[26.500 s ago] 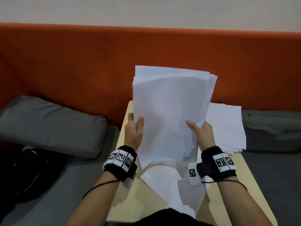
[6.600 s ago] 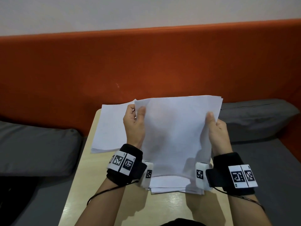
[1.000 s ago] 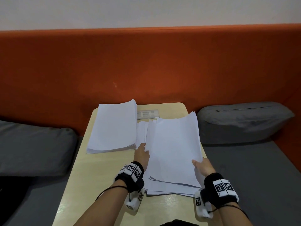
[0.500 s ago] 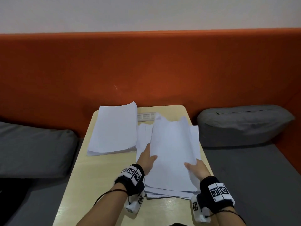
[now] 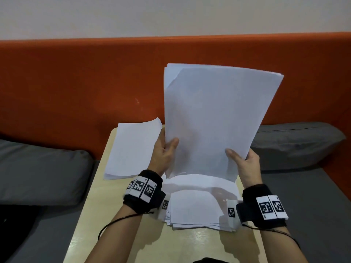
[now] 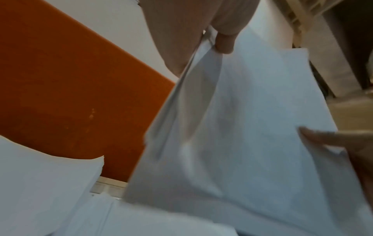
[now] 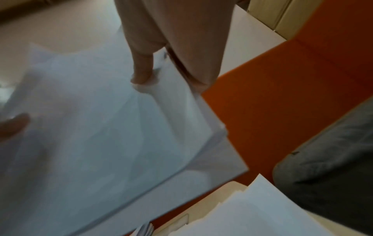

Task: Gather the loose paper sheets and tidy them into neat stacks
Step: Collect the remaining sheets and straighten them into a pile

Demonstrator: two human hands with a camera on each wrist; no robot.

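Your left hand (image 5: 163,152) and right hand (image 5: 245,160) pinch upright sheaf (image 5: 212,118) over loose pile (image 5: 197,207) on table (image 5: 117,221). Head view alone shows tidy stack (image 5: 133,149) far-left; wrist views only thumbs on paper.

wrists — black bands (image 5: 143,188) | white coded tags (image 5: 270,206) | thin black cords (image 5: 117,221)

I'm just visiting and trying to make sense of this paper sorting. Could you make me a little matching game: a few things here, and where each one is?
Things:
1. held sheaf of sheets
2. squared stack
3. loose pile
4. grey cushion

Places:
A. table, far left
B. beside the table, on the right
C. upright in both hands
D. table, near edge, between the wrists

Pairs: 1-C, 2-A, 3-D, 4-B
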